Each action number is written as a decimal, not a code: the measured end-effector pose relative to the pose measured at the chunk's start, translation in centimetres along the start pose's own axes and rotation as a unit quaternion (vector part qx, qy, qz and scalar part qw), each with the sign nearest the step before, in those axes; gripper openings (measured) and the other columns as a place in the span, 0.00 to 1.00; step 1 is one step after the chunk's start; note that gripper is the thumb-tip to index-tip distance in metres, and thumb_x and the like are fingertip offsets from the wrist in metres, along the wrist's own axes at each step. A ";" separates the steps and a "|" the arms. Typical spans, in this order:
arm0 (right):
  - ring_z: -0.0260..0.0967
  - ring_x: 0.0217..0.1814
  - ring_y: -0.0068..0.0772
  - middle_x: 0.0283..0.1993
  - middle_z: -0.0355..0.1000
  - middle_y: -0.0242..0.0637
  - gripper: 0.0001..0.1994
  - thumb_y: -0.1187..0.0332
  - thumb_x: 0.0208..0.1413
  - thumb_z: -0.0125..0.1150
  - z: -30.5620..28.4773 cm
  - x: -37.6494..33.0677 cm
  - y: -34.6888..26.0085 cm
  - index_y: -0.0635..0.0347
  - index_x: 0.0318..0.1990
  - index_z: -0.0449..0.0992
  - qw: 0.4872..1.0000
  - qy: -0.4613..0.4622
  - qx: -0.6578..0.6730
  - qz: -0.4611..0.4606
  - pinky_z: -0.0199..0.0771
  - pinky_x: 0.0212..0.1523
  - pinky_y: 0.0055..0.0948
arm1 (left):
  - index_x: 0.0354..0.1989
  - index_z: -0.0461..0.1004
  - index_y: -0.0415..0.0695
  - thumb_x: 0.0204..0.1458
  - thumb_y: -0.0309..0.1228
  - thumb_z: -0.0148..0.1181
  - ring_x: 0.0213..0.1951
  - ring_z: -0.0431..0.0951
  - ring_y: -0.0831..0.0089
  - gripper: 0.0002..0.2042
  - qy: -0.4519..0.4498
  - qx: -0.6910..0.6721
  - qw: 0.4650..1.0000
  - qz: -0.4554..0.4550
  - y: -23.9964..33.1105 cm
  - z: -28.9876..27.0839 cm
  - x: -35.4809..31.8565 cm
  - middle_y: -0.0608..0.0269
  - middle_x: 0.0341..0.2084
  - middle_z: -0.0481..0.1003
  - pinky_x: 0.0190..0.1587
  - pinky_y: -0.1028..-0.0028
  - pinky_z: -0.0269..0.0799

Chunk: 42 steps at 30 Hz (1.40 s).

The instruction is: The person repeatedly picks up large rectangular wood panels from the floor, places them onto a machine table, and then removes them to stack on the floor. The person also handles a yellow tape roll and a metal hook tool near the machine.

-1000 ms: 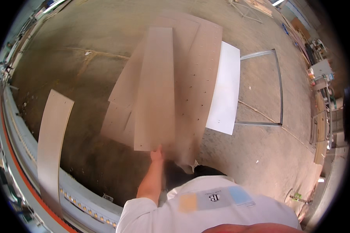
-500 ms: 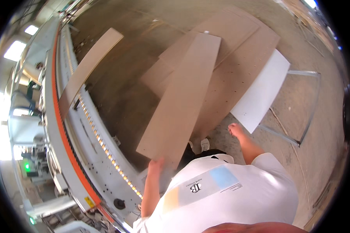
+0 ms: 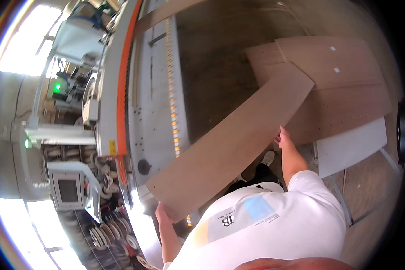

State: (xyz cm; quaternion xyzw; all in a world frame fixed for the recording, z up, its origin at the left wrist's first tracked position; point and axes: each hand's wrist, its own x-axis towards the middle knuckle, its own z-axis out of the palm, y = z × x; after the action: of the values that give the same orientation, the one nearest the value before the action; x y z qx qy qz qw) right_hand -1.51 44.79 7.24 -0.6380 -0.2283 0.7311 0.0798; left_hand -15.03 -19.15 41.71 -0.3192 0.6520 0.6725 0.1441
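Note:
A long brown board [image 3: 231,135] lies slantwise in front of me, its near left end over the edge of the machine's bed. At that near end my left hand [image 3: 163,213] grips the board's edge, with most of its fingers hidden underneath. My right hand [image 3: 281,137] holds the long right edge farther out, thumb on the edge and fingers curled under it. The far end of the board reaches over larger brown sheets [image 3: 346,67].
Along my left runs a long machine with an orange strip [image 3: 123,90] and a row of yellow rollers [image 3: 172,103]. Another brown board [image 3: 166,15] lies across it. A control screen [image 3: 69,191] stands near left, beside rolls of edging [image 3: 110,234]. A white panel [image 3: 353,146] lies at right.
My right hand has come from free air onto the board's long edge. The board has swung, its far end to the right and its near end onto the machine. My view has turned left.

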 end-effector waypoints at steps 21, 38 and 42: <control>0.64 0.69 0.46 0.70 0.66 0.38 0.36 0.37 0.66 0.50 -12.8 -16.9 1.9 0.56 0.69 0.65 0.973 0.067 0.151 -0.160 0.68 0.66 0.48 | 0.37 0.82 0.41 0.68 0.56 0.37 0.45 0.79 0.39 0.32 0.230 0.544 0.781 0.203 0.0 -15.1 20.7 0.40 0.38 0.81 0.49 0.47 0.73; 0.62 0.70 0.43 0.69 0.66 0.35 0.31 0.38 0.70 0.39 -9.0 -31.5 19.3 0.47 0.69 0.65 0.990 -0.049 0.132 0.000 0.65 0.67 0.47 | 0.68 0.61 0.40 0.59 0.48 0.59 0.74 0.55 0.56 0.34 0.391 0.480 0.693 0.370 -2.2 -13.0 21.4 0.50 0.70 0.61 0.73 0.49 0.48; 0.65 0.65 0.43 0.66 0.67 0.36 0.29 0.40 0.67 0.45 -4.7 -34.6 20.0 0.48 0.67 0.66 0.997 0.006 0.075 -0.009 0.66 0.67 0.48 | 0.68 0.60 0.36 0.58 0.54 0.60 0.67 0.65 0.49 0.39 0.389 0.222 0.871 0.201 -3.0 -12.4 20.6 0.42 0.65 0.67 0.67 0.56 0.61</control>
State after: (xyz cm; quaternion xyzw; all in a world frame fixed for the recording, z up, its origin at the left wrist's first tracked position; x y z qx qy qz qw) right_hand 12.55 14.14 29.15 -0.6327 -0.1777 0.7415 0.1353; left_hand -25.75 -35.39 27.32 -0.3769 0.8375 0.3460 -0.1919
